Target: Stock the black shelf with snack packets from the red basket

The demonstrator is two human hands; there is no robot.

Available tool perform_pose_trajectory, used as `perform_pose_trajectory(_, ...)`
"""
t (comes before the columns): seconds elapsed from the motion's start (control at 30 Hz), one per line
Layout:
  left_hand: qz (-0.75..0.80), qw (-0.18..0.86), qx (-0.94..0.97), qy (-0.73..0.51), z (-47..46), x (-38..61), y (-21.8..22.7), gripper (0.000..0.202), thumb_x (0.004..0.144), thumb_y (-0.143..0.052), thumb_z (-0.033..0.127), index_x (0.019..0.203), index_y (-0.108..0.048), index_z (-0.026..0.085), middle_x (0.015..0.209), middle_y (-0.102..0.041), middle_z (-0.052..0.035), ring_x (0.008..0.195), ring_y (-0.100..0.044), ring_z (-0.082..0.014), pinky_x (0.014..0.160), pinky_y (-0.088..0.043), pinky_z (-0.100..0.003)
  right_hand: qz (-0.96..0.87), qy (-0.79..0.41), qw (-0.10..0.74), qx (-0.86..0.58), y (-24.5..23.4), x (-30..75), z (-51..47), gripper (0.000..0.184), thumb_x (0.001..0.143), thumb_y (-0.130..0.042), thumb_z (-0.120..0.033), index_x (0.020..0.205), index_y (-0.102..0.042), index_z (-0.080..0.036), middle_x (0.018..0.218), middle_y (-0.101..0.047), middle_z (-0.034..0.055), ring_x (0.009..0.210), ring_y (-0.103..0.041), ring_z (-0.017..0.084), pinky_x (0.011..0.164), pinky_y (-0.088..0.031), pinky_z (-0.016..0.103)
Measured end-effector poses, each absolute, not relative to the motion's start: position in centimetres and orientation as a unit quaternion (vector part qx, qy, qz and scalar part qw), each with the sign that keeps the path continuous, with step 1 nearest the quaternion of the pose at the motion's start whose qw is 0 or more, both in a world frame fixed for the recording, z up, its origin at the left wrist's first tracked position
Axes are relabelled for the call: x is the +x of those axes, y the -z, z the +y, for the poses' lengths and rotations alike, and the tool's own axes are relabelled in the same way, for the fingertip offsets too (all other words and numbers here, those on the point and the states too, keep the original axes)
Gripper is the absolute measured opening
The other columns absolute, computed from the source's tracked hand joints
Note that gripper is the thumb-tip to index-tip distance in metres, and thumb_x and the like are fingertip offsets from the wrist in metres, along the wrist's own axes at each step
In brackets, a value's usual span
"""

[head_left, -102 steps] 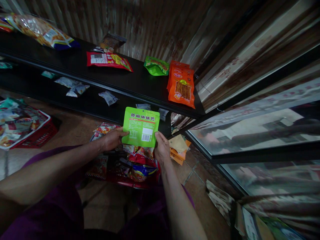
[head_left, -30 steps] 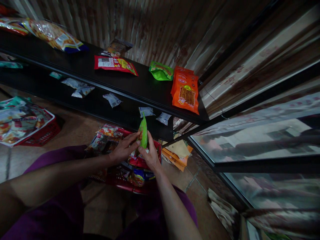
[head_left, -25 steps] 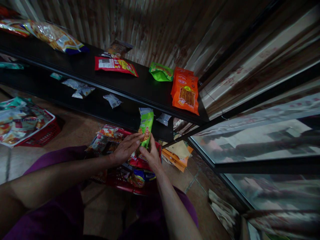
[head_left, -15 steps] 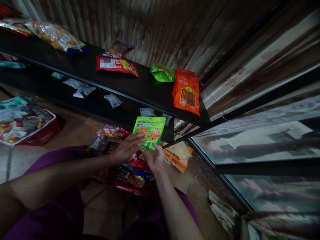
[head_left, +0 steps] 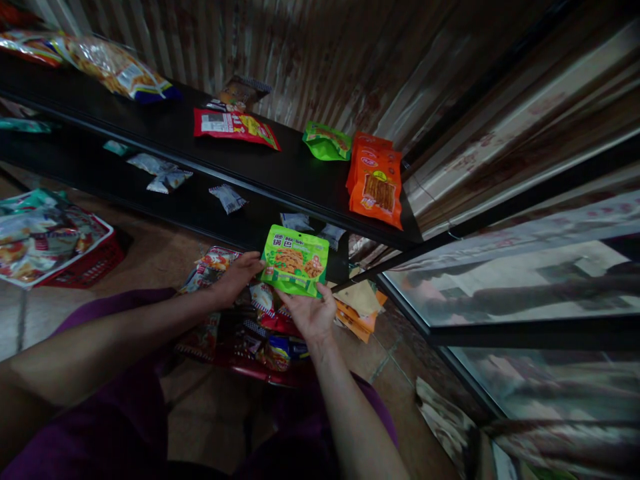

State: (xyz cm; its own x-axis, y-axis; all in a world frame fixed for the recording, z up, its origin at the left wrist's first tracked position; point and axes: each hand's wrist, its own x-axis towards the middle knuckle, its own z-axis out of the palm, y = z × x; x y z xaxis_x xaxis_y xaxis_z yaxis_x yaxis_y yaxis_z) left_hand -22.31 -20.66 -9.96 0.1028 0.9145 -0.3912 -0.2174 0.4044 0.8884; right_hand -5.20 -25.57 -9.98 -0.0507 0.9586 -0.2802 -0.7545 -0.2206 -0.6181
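Clearances around the held green pouch (head_left: 295, 260): above it, I could cross the upper shelf's (head_left: 300, 177) bare front strip; upper right, orange packets (head_left: 377, 183) obstruct me; right, a black bar (head_left: 525, 193); below, the filled red basket (head_left: 245, 368).

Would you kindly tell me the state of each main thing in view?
Bright green flat snack pouch: held, food-picture side facing the camera
Bare right hand: gripping the pouch's lower edge
Bare left hand: fingertips at its left edge
Orange rectangular snack packets: stacked, overlapping
Shiny red snack packet: lying flat
Red, white-rimmed plastic basket at left: filled with packets
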Motion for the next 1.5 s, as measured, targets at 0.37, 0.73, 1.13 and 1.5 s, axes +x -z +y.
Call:
perform_pose_trajectory(0.37,0.454,0.720,0.333,-0.407,-20.4,-22.3,9.6,0.019,0.070,-0.058,0.020,0.089,-0.062,0.018,0.082,-0.069,-0.0028,0.073,-0.065,-0.0177,0.064,-0.051,-0.027,-0.156,-0.697,0.594,-0.370,10.9,-4.7,-24.8,0.031,0.073,-0.057,-0.030,0.102,-0.061,-0.020,0.099,-0.071,0.0042,0.103,-0.063,0.023,0.097,-0.045,0.051)
perform_pose_trajectory(0.73,0.476,0.644,0.441,-0.406,-20.9,-22.5,8.8,0.016,0.070,-0.056,0.024,0.085,-0.056,0.017,0.075,-0.065,0.0006,0.073,-0.061,-0.0161,0.069,-0.048,-0.027,-0.151,-0.603,0.627,-0.470,12.5,-4.4,-24.1,0.025,0.071,-0.072,-0.036,0.088,-0.063,-0.021,0.086,-0.072,-0.0004,0.083,-0.067,0.016,0.078,-0.058,0.035)
perform_pose_trajectory(1.13,0.525,0.589,0.482,-0.381,-20.5,-22.8,8.9,0.018,0.069,-0.053,0.036,0.067,-0.048,0.019,0.060,-0.052,0.0044,0.056,-0.048,-0.0114,0.052,-0.036,-0.022,-0.135,-0.594,0.622,-0.491,11.9,-4.5,-24.2,0.023,0.069,-0.073,-0.034,0.086,-0.067,-0.019,0.082,-0.073,-0.0002,0.069,-0.067,0.012,0.059,-0.055,0.022)
perform_pose_trajectory(1.5,0.519,0.627,0.449,-0.367,-20.8,-23.0,9.5,0.017,0.067,-0.057,0.035,0.069,-0.053,0.019,0.065,-0.061,0.0008,0.065,-0.059,-0.0171,0.062,-0.048,-0.028,-0.158,-0.592,0.618,-0.492,12.1,-4.3,-24.4,0.027,0.072,-0.071,-0.037,0.090,-0.068,-0.017,0.085,-0.074,0.0032,0.078,-0.069,0.018,0.071,-0.056,0.029)
